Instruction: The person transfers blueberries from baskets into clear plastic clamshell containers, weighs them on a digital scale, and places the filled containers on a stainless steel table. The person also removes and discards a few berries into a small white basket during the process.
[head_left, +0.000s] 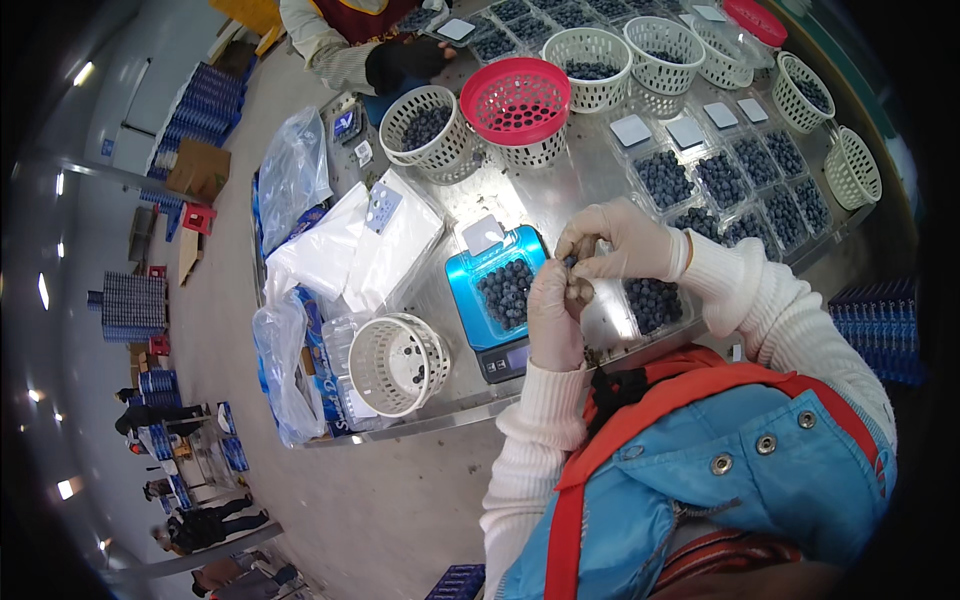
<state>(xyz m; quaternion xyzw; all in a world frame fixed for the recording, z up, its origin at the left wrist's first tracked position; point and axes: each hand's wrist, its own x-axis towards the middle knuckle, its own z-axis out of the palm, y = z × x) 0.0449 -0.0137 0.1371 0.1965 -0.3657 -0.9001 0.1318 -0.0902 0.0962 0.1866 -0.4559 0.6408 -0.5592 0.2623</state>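
My gloved left hand (553, 307) and gloved right hand (622, 244) meet over the table's near side, right of a blue digital scale (466, 309). A blueberry (570, 261) shows between their fingertips; which hand grips it is hard to tell. On the scale lies an open plastic clamshell of blueberries (506, 294), its lid with a white label (482, 235) folded back. Another filled clamshell (654, 304) sits below my right wrist. A white perforated basket (400, 365) with a few berries stands left of the scale.
More filled clamshells (721, 180) lie at the right. Along the far side stand several white baskets (589, 67) and a red basket (515, 101). Plastic bags (390, 240) and a carton (330, 367) occupy the left. A co-worker's dark-gloved hand (409, 64) is across the metal table (525, 196).
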